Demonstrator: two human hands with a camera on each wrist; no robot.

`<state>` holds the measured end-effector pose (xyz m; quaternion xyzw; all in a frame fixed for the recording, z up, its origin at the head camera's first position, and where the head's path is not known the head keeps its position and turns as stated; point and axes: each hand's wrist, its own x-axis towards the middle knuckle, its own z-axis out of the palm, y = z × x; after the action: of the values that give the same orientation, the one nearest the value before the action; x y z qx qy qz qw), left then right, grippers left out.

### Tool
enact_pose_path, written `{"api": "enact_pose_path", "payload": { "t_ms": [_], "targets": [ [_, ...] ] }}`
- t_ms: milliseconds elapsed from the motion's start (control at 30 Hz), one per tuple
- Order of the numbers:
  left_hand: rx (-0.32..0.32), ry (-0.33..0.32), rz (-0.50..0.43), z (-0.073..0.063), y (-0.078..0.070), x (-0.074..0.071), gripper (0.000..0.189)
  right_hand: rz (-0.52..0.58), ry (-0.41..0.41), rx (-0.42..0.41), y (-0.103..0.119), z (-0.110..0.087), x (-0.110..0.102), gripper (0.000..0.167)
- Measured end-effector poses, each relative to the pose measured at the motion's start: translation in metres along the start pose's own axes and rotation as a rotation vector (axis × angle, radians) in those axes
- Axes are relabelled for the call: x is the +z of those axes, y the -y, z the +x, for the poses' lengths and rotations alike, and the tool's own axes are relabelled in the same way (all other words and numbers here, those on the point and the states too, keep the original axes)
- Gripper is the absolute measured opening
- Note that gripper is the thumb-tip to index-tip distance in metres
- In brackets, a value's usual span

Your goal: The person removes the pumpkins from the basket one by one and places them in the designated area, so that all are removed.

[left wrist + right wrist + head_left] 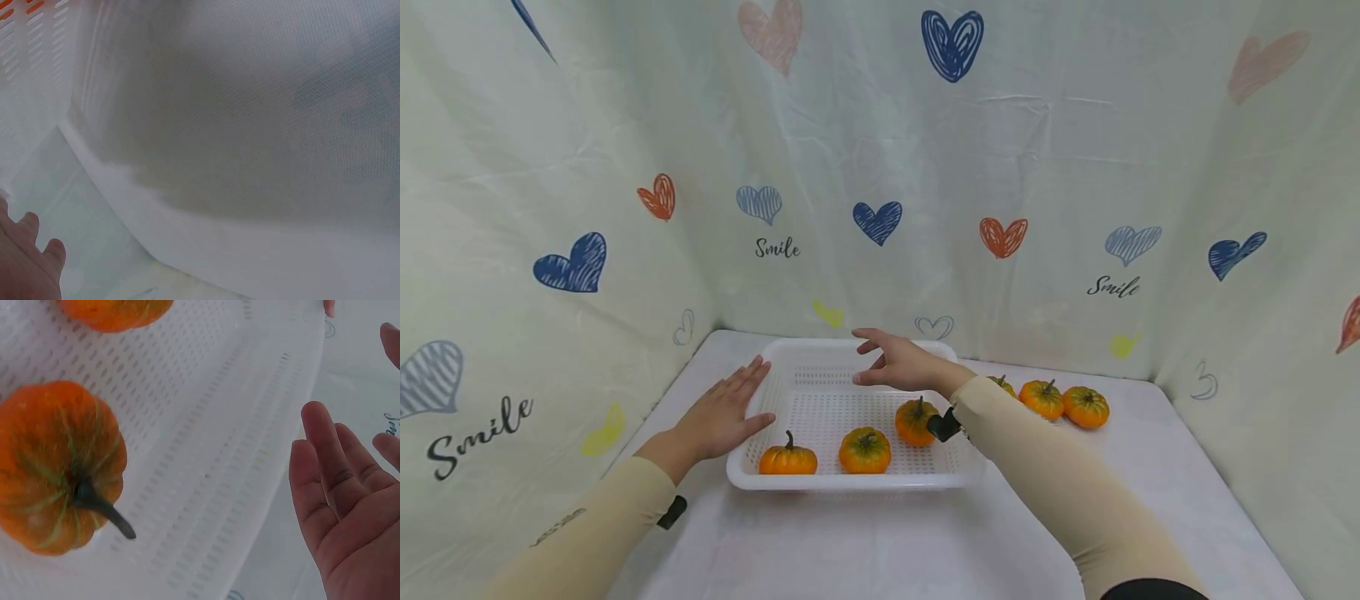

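Observation:
A white plastic basket [850, 482] with slotted walls holds three small orange pumpkins. One pumpkin [788, 458] lies at the front left, another [865, 452] at the front middle, and a third [914, 421] farther right near my right wrist. My left hand [721, 414] lies along the basket's left rim, fingers extended and thumb pointing inward. Over the back part of the basket, my right hand [901, 360] hovers with loosely bent fingers and an empty palm. The right wrist view shows a pumpkin [59, 469] with a dark green stem, to the left of that hand.
Outside the basket, two pumpkins [1041, 399] [1086, 407] sit on the white-covered table [880, 542] at the back right. Beside them another pumpkin [1002, 384] is partly hidden by the right sleeve. A curtain [1067, 167] printed with hearts surrounds the table's back and sides.

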<state>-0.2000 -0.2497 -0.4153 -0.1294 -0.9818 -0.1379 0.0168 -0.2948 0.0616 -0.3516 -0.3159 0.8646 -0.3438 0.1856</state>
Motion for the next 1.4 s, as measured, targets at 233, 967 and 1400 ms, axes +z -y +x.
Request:
{"api": "enact_pose_path", "payload": {
  "t_ms": [233, 967, 1400],
  "targets": [
    [-0.007, 0.002, -0.001, 0.0, 0.0, 0.0, 0.084, -0.023, 0.087, -0.024, 0.01, 0.013, 0.029, 0.08],
    [0.005, 0.003, 0.008, 0.001, 0.002, 0.0, 0.081, -0.09, 0.321, -0.036, 0.015, 0.032, 0.081, 0.075],
    [-0.002, 0.009, 0.003, 0.001, 0.001, -0.001, 0.082, -0.117, 0.457, 0.021, 0.018, 0.031, 0.094, 0.069]
  ]
}}
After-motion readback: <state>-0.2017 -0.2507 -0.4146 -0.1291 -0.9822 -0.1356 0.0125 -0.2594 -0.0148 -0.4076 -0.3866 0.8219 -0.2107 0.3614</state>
